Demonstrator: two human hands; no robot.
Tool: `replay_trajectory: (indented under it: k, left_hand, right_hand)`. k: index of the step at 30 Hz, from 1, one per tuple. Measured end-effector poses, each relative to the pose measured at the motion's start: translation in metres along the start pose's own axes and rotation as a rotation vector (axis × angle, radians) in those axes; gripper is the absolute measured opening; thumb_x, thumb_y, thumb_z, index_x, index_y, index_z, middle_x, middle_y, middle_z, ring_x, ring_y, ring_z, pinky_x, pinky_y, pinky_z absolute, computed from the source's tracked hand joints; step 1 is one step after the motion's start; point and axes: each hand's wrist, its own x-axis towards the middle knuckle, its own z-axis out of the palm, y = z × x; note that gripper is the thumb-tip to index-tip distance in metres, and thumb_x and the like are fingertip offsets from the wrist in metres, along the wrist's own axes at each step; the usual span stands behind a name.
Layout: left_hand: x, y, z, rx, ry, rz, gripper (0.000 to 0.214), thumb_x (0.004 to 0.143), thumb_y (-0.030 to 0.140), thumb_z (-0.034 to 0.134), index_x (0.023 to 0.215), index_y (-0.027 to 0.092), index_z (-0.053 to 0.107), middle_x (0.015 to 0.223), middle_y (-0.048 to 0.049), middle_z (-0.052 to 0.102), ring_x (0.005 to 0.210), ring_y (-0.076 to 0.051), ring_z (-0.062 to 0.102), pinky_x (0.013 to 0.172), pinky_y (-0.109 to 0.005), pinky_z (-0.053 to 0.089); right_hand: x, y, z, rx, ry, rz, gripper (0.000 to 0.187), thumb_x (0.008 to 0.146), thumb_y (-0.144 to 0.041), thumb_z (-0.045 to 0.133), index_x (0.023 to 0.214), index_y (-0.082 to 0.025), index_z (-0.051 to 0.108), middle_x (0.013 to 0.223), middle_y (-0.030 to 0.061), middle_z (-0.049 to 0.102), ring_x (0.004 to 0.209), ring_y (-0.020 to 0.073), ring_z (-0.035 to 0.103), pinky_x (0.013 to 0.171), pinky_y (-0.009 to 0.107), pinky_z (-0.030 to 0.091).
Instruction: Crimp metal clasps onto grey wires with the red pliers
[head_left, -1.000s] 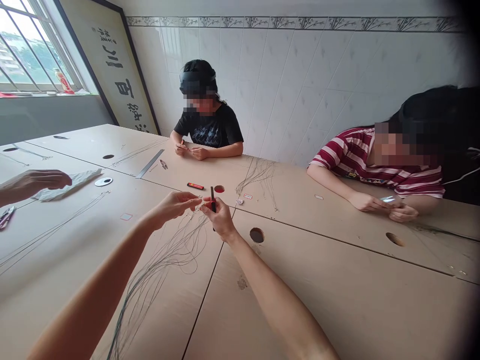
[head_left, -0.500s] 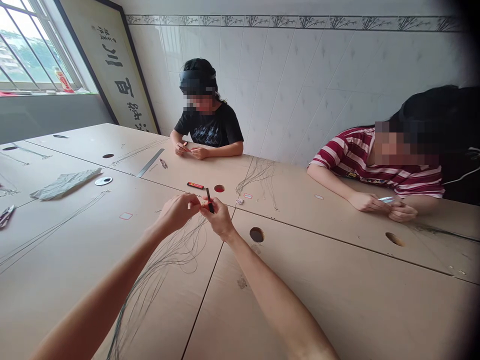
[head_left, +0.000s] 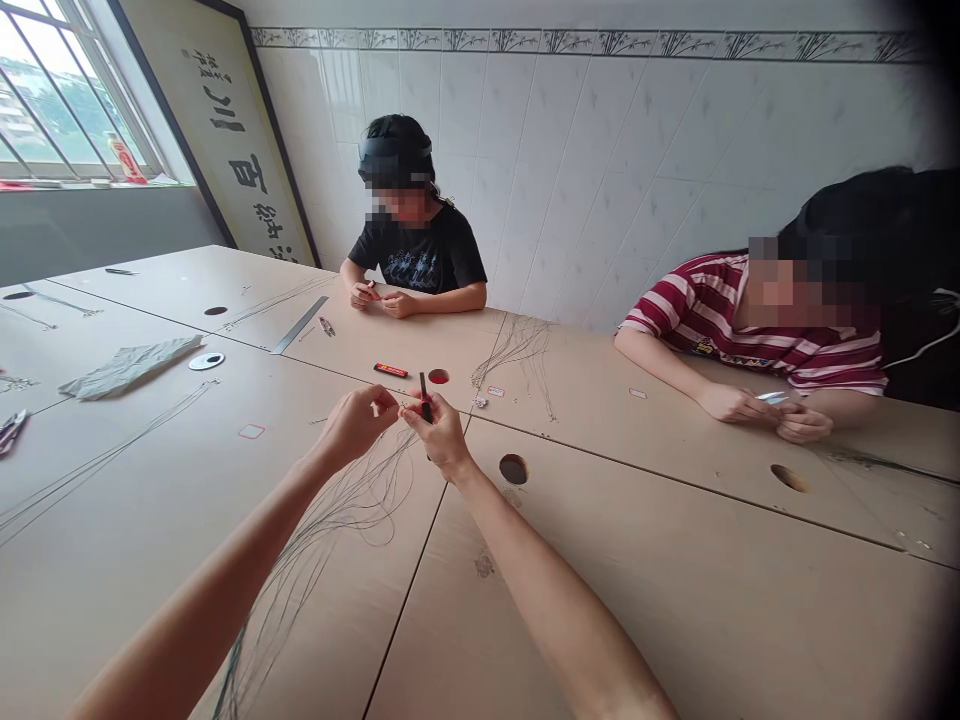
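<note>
My right hand is closed around a slim black tool with a bit of red on it, which stands nearly upright from the fist. I cannot make out its exact kind. Just to the left, the fingertips of my left hand are pinched together close to my right fingers; whatever they hold is too small to see. Below both hands a bundle of thin dark cords trails over the table toward me. Beyond my hands lies a small black and red box.
Round holes and seams break the tabletop. On the left are a grey cloth, a steel ruler, small snips and more cords. Two people sit across the table, one in black, one in stripes.
The black tool in my right hand has tipped more upright and shifted slightly right. My left hand keeps its pinch, with a small gap now showing between the hands.
</note>
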Motion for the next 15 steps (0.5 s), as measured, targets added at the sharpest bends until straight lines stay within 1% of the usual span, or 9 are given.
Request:
replay_trajectory:
  k: [7,12,15]
  left_hand:
    - [-0.001,0.002,0.0,-0.086,0.036,-0.06,0.019,0.073,0.038,0.056,0.066,0.02,0.059,0.069,-0.0009,0.066,0.054,-0.014,0.05,0.055,-0.027,0.039]
    - [-0.003,0.007,0.0,-0.161,0.049,-0.105,0.019,0.071,0.037,0.058,0.064,0.02,0.058,0.057,0.002,0.058,0.05,-0.013,0.045,0.05,-0.025,0.035]
    - [-0.003,0.01,-0.001,-0.224,0.044,-0.134,0.02,0.07,0.038,0.06,0.063,0.019,0.059,0.054,0.0033,0.053,0.048,-0.011,0.04,0.047,-0.024,0.032]
  right_hand:
    - [-0.001,-0.001,0.002,0.002,0.014,-0.018,0.041,0.069,-0.035,0.073,0.104,-0.019,0.06,0.077,-0.0012,0.066,0.079,0.015,0.062,0.084,0.031,0.048]
    - [0.0,0.002,0.003,-0.016,0.007,-0.01,0.043,0.068,-0.035,0.074,0.105,-0.019,0.061,0.078,-0.0013,0.066,0.078,0.0144,0.062,0.081,0.03,0.049]
    - [0.001,0.004,0.003,-0.039,-0.001,-0.007,0.044,0.068,-0.034,0.074,0.106,-0.019,0.061,0.077,-0.0017,0.067,0.079,0.0143,0.062,0.081,0.03,0.049]
